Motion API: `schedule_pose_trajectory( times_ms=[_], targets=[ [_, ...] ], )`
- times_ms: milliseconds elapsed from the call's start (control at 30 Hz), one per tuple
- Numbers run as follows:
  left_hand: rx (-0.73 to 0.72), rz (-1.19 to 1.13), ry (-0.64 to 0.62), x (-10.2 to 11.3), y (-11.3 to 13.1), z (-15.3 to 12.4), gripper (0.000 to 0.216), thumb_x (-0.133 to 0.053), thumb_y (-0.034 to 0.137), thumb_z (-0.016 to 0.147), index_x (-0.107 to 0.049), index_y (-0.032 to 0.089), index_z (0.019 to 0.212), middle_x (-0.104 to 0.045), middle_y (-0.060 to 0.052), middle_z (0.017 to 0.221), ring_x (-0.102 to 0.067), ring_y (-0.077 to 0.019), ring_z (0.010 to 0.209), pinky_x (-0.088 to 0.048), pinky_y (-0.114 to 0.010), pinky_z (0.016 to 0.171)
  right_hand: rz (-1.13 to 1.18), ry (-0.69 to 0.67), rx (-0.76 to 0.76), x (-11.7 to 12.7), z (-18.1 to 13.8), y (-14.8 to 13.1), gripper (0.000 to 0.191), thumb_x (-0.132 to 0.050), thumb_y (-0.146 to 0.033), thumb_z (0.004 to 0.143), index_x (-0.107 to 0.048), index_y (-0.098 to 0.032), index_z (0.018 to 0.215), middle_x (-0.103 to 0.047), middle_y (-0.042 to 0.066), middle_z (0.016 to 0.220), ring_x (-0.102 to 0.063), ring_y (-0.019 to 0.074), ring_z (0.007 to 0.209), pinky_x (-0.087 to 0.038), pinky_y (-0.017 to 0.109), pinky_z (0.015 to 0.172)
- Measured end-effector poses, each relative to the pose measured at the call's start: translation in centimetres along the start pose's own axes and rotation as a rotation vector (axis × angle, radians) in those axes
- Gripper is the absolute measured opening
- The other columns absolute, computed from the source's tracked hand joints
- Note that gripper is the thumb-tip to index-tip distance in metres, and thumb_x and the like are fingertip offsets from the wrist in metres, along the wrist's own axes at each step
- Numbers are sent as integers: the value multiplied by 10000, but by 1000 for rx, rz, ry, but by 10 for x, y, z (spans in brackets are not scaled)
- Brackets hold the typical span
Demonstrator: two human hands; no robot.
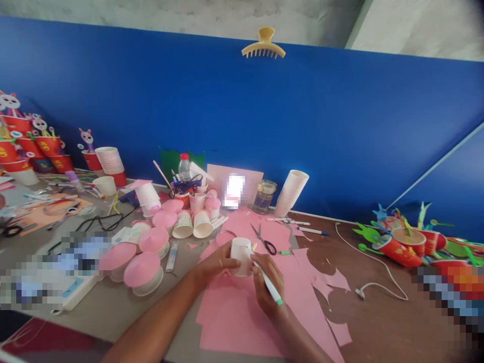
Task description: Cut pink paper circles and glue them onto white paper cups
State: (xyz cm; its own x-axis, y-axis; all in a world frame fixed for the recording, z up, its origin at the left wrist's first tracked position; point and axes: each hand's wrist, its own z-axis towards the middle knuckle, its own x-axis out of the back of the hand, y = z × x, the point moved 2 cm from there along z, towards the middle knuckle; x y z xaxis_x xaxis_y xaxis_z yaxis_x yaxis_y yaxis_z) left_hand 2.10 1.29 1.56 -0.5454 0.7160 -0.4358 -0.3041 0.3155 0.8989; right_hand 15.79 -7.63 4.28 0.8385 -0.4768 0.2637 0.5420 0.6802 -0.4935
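Note:
A white paper cup (pixel 240 254) stands upside down over the pink paper (pixel 242 322), steadied by my left hand (pixel 223 258), whose fingers close around its left side. In my right hand (pixel 269 285) is a white marker (pixel 269 285) with a green end, its tip against or very close to the cup's right side. Just beyond the cup lie scissors (pixel 264 239) with dark handles, blades apart. A small green marker cap (pixel 285 253) rests to their right. Left of my hands sit several cups topped with pink paper discs (pixel 143 269).
A leaning stack of white cups (pixel 292 194) and a glass jar (pixel 264 196) stand by the blue partition (pixel 325 116). Pink scraps (pixel 340 330) and a white cable (pixel 378 257) lie right. Red cups with decorations (pixel 408 239) sit far right. A glue tube (pixel 172 257) lies left.

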Motion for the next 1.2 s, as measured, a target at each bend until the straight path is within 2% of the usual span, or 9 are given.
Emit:
schedule_pose_trajectory(
  times_ms=[167,400,667,833,1000,1200],
  targets=[
    [-2,-17,-10,-5,5,-1,537,-757,240,647,-552,183,1141,-624,-64,973,-576,-217,875,-401,-274,682,20,-7,-54,1,-2,3,270,-464,-111,876,-581,-202,1102,-634,89,927,-623,203,836,-534,347,687],
    [-3,-24,-4,-9,10,-2,562,-765,270,637,-551,176,1149,-623,-65,968,-573,-204,840,-395,-275,671,30,-9,-78,1,-1,3,240,-459,-146,887,-594,-192,1079,-642,91,920,-630,199,818,-535,336,672],
    [-11,-39,14,-5,7,-1,557,-760,272,645,-540,196,1152,-585,-10,847,-543,-155,731,-393,-279,678,6,-17,11,-1,-2,-3,272,-447,-127,880,-576,-198,1108,-644,110,972,-622,235,934,-544,391,744],
    [-24,6,29,-5,6,0,521,-761,244,656,-542,172,1123,-576,-32,911,-535,-175,826,-395,-273,705,-53,-67,66,-5,-4,-4,295,-464,-113,863,-559,-200,1128,-639,108,975,-604,244,981,-532,430,814],
    [-35,46,17,-5,6,0,483,-760,270,668,-553,163,1090,-566,-28,911,-518,-167,822,-388,-264,697,-40,-113,49,-7,-2,-3,291,-456,-114,862,-556,-202,1120,-630,99,951,-603,231,933,-540,415,786],
    [-6,17,39,-1,4,0,566,-755,272,660,-522,184,1168,-575,-34,912,-540,-175,809,-395,-273,682,-53,-51,15,-3,-1,-3,277,-454,-109,872,-561,-203,1110,-640,97,957,-614,224,934,-546,380,766]
  ],
)
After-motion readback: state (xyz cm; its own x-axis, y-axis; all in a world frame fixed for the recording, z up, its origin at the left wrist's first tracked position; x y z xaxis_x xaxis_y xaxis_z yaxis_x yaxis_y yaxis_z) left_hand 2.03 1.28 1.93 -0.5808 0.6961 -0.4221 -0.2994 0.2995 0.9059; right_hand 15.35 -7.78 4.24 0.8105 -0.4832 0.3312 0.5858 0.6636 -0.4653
